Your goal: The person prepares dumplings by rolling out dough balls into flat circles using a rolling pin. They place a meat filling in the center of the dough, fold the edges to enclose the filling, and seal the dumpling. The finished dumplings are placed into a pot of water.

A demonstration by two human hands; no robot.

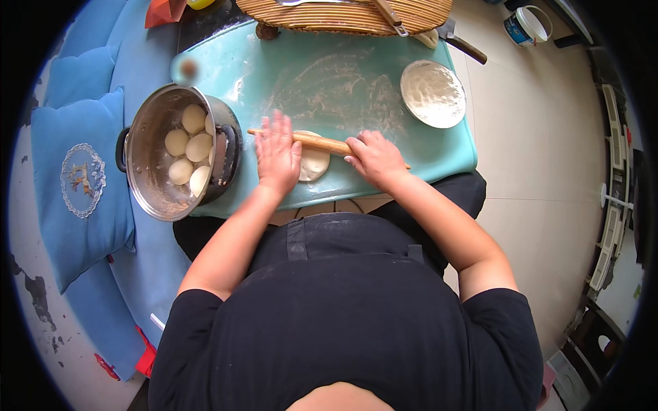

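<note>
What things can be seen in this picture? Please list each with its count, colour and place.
Rolling pin: one, light brown, across the dough
Flattened dough: one, whitish, under rolling pin
Pot: one, silver inside, left of hands
Dough balls: at least six, pale, in pot
Bowl: one, white, table's right side
Flour: one heap, white, in bowl
Table: one, turquoise top, centre
Slatted tray: one, brown, top centre
Flat tool: one, brown handle, right of tray
Bucket: one, white and blue, floor, upper right
Cushions: two, blue, on sofa
Sofa: one, blue, left
Small edge items: count unclear
Shirt: one, black, on person
Left hand: one, bare, on pin's left part
Right hand: one, bare, on pin's right part
</note>
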